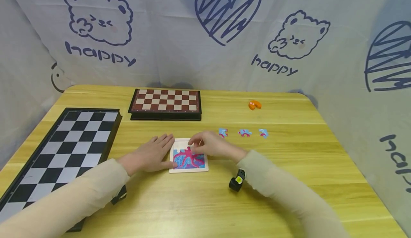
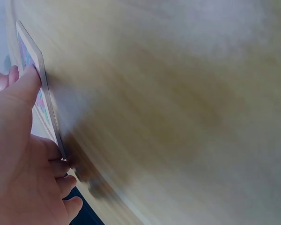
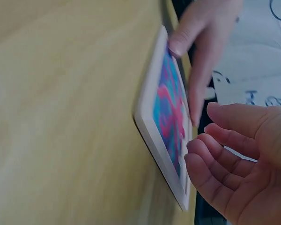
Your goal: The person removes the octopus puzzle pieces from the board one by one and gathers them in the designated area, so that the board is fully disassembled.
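Note:
A small square jigsaw puzzle in a white tray (image 1: 189,171) lies on the table, its lower part filled with a pink octopus picture (image 1: 187,159) on blue. My left hand (image 1: 152,155) lies along the tray's left side with its fingers extended. In the left wrist view, the left thumb (image 2: 28,86) rests on the tray's edge. Over the upper right of the puzzle, my right hand (image 1: 210,144) hovers with loosely bent fingers. Seen from the right wrist, those fingers (image 3: 210,173) and the thumb stand apart, with no piece showing between them.
Loose puzzle pieces lie to the right: one near the right hand (image 1: 223,132), a middle piece (image 1: 245,133) and a far one (image 1: 263,133). Behind stands a brown checkered box (image 1: 165,102). A black-and-white chessboard (image 1: 64,148) is at left, an orange object (image 1: 255,105) at back right.

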### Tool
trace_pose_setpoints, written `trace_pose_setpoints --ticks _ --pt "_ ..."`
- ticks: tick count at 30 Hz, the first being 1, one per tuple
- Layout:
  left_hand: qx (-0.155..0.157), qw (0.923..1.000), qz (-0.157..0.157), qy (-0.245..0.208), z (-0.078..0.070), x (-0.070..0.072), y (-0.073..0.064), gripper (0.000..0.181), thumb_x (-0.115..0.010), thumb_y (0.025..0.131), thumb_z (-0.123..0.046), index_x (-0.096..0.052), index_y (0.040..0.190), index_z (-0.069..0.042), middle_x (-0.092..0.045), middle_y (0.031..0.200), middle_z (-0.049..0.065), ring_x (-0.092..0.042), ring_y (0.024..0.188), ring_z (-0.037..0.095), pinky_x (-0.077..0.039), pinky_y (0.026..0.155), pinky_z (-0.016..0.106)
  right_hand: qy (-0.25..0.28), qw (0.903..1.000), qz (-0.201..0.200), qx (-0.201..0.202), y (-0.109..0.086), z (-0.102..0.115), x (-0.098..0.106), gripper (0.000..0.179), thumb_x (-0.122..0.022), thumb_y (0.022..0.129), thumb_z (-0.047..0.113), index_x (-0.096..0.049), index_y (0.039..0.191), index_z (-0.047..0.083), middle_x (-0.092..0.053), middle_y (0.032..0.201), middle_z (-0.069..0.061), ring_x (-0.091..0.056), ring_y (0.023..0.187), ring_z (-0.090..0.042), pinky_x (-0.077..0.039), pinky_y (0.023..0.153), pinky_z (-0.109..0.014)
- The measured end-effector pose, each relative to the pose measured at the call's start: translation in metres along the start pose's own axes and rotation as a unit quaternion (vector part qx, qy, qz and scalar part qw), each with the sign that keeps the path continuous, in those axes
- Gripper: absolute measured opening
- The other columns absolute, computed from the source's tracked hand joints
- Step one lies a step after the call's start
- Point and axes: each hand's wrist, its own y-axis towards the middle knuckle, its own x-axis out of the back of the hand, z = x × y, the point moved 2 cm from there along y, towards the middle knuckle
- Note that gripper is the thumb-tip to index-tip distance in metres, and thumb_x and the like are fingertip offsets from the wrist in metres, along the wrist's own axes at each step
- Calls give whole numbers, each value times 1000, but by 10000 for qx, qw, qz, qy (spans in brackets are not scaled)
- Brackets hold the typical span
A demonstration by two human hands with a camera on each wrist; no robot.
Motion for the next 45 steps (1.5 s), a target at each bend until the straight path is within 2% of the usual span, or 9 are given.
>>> trace_pose_setpoints --ticks 8,15,21,28,34,37,41,45 --pt "-43 10000 51 37 0 0 1 88 -45 88 -59 -21 143 6 -16 149 22 -14 135 36 -14 107 50 -822 9954 313 374 10 14 -18 33 -69 84 15 -64 113 1 -54 69 4 -47 62 -7 -41 59 -19" --pt "-46 10000 72 21 -2 0 1 87 -46 88 -58 -22 143 6 -16 149 22 -14 135 36 -14 107 51 -1629 9853 434 267 12 19 -27 40 -68 85 20 -61 120 2 -48 75 2 -43 66 -11 -34 56 -19" --pt "-52 10000 67 11 -2 1 0 87 -46 89 -57 -22 142 7 -17 148 23 -15 135 37 -14 107 51 -1827 9824 362 159 11 22 -30 40 -67 86 21 -61 121 4 -50 80 2 -45 69 -11 -36 57 -18" --pt "-50 10000 36 -44 -2 3 -1 86 -47 89 -57 -24 142 8 -18 148 24 -16 135 38 -15 107 52 -1383 9903 120 100 12 19 -29 32 -71 83 19 -63 112 6 -50 77 3 -46 69 -11 -38 60 -19" --pt "-17 10000 69 -9 -2 3 -1 87 -46 88 -58 -23 142 7 -17 148 23 -15 135 37 -14 107 51 -431 9989 -162 66 13 14 -26 14 -67 85 11 -61 98 12 -54 73 3 -49 66 -11 -42 61 -21" --pt "-15 10000 66 -19 -2 3 -1 88 -46 88 -58 -23 142 7 -18 148 23 -15 135 37 -14 107 52 -49 9996 -282 50 13 12 -24 7 -63 88 9 -62 94 13 -57 76 4 -51 68 -10 -44 63 -22" --pt "-18 10000 61 -52 -1 4 -2 88 -46 88 -58 -23 142 8 -18 148 23 -15 135 38 -14 107 52 203 9991 -375 82 13 10 -24 5 -62 88 6 -62 89 11 -59 78 4 -53 70 -10 -45 63 -21" --pt "-23 10000 65 -50 -2 4 -2 88 -46 88 -58 -23 142 8 -17 148 23 -15 135 38 -14 107 51 563 9975 -417 70 13 9 -22 3 -62 88 4 -61 87 7 -59 76 2 -53 66 -10 -45 60 -20"
